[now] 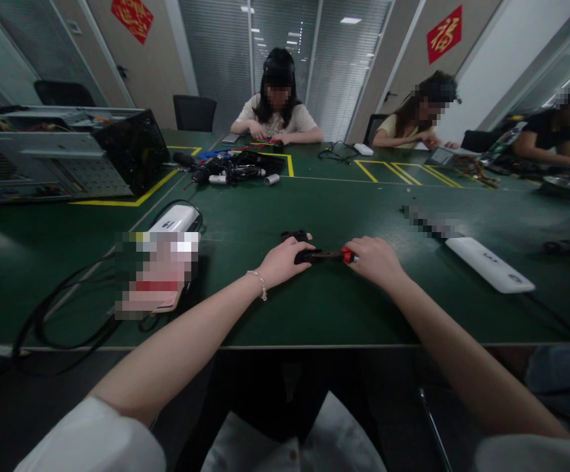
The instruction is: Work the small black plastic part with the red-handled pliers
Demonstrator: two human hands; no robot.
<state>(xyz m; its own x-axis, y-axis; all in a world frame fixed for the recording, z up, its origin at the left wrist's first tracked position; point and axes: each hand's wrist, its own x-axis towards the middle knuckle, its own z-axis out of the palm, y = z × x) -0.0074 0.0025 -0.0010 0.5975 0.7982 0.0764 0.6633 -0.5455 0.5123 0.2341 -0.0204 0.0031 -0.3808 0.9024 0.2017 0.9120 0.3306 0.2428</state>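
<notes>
My left hand (285,262) is closed on a small black part (306,257), pinched between thumb and fingers over the green table. Opposite it, my right hand (376,260) is wrapped round a tool with a red grip (347,255). The tool's dark, narrow front end points left and meets the black part; whether it is a screwdriver or pliers I cannot tell. Just beyond my left fingers lies a small dark bundle (295,235), perhaps a coiled cable, with a pale tip.
On the left lie a white power bank (177,217), a partly blurred phone (166,288) and looped black cables. Another white power bank (491,264) lies right. An open computer case (58,157) stands far left. Cables and tools (235,167) are heaped ahead; several people sit beyond.
</notes>
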